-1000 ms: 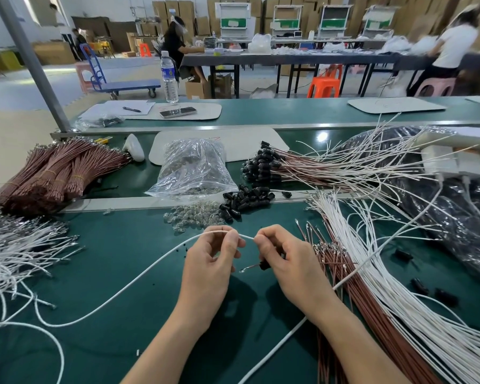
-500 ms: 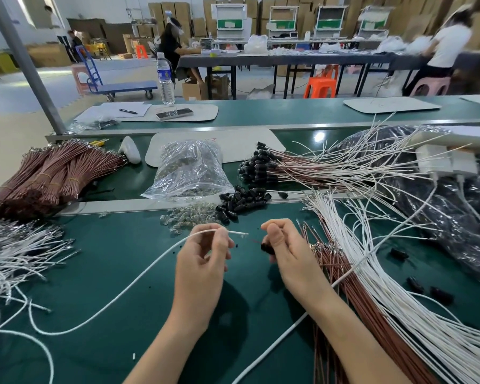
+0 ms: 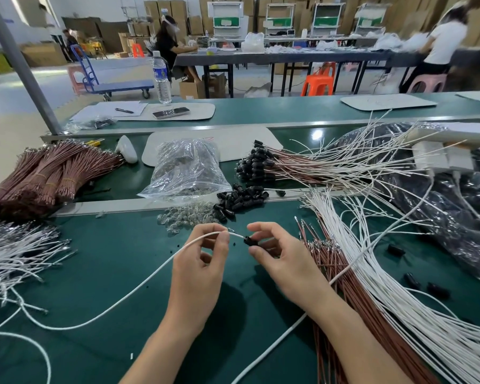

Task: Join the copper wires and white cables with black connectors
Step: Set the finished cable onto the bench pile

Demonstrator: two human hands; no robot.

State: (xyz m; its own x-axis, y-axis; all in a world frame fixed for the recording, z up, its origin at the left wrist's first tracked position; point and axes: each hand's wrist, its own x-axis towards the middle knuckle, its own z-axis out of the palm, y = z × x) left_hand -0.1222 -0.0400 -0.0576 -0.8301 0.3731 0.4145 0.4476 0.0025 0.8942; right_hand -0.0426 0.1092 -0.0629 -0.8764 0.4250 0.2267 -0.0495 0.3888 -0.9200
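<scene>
**White cable tip at the black connector, both hands gripping**

I see both hands close together over the near middle of the green table (image 3: 108,259), a small gap between them. My left hand (image 3: 203,261) pinches a white cable (image 3: 150,275) between thumb and forefinger, just short of its end. The cable runs from that pinch down and to the left across the table. My right hand (image 3: 283,259) holds a black connector (image 3: 250,240) in curled fingertips, its open end facing left. The cable's tip reaches the mouth of the connector. I cannot tell how far in it sits.

Just right of the right hand lies a fan of copper wires (image 3: 333,273), and more white cables (image 3: 399,286) lie beside it farther right. A loose pile of black connectors (image 3: 239,199) sits just beyond the hands, with small clear bulbs (image 3: 186,217) to its left and a clear plastic bag (image 3: 186,170) behind those. Farther back, to the right of the bag, lie wires with black connectors fitted (image 3: 257,167). Banded copper bundles (image 3: 47,176) rest at the far left, and a tangle of white cables (image 3: 14,250) lies nearer on the left.
</scene>
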